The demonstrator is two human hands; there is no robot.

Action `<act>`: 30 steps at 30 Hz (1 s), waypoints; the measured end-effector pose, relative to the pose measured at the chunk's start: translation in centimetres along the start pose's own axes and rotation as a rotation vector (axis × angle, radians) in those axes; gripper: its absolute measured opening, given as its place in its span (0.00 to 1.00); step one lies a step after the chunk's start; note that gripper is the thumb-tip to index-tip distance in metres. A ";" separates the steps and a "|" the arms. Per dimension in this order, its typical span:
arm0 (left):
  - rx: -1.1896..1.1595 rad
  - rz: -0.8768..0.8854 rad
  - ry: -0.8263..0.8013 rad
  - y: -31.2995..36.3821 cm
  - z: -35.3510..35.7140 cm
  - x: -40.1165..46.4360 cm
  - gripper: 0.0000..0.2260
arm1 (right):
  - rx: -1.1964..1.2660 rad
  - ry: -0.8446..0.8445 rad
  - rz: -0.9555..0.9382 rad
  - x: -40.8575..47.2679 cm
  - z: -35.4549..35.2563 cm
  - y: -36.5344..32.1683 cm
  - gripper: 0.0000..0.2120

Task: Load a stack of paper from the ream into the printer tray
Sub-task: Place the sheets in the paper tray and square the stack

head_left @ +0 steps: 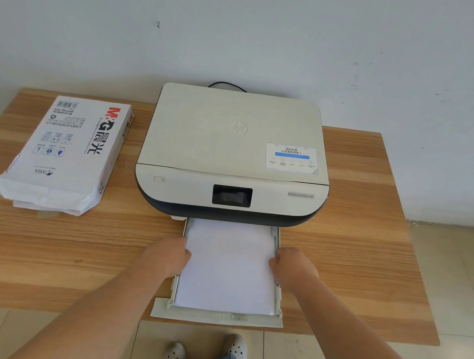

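Note:
A cream printer (234, 149) with a dark base sits mid-table. Its paper tray (215, 318) is pulled out toward me, past the table's front edge. A white paper stack (227, 269) lies flat in the tray, its far end under the printer. My left hand (169, 255) grips the left side of the stack and tray with curled fingers. My right hand (293, 267) grips the right side the same way. The torn-open ream wrapper (64, 151) with paper inside lies at the table's left.
The wooden table (354, 251) stands against a pale wall. A black cable (227, 85) loops behind the printer. My feet in white clogs (235, 349) stand on the tiled floor below the tray.

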State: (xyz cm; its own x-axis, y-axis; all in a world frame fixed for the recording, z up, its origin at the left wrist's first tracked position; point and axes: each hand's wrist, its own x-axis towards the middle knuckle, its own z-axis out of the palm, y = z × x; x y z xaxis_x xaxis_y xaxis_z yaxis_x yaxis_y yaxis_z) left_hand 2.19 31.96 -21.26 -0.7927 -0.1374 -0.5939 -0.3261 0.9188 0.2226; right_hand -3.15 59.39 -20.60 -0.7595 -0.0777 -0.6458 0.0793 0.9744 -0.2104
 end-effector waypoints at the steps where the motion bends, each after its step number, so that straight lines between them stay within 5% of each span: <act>1: -0.003 0.000 0.003 0.1 0.0 0.0 0.11 | 0.006 -0.001 0.001 0.0 0.0 0.0 0.09; 30: -0.048 -0.038 0.036 0.4 0.4 0.1 0.09 | -0.005 0.019 0.025 -0.3 0.1 -0.5 0.08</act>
State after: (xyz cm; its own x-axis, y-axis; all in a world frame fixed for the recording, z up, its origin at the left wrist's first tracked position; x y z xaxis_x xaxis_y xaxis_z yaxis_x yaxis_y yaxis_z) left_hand 2.19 32.44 -21.57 -0.7970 -0.1853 -0.5748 -0.3794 0.8941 0.2378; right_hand -2.91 58.94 -20.43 -0.7695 -0.0494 -0.6367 0.0954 0.9769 -0.1911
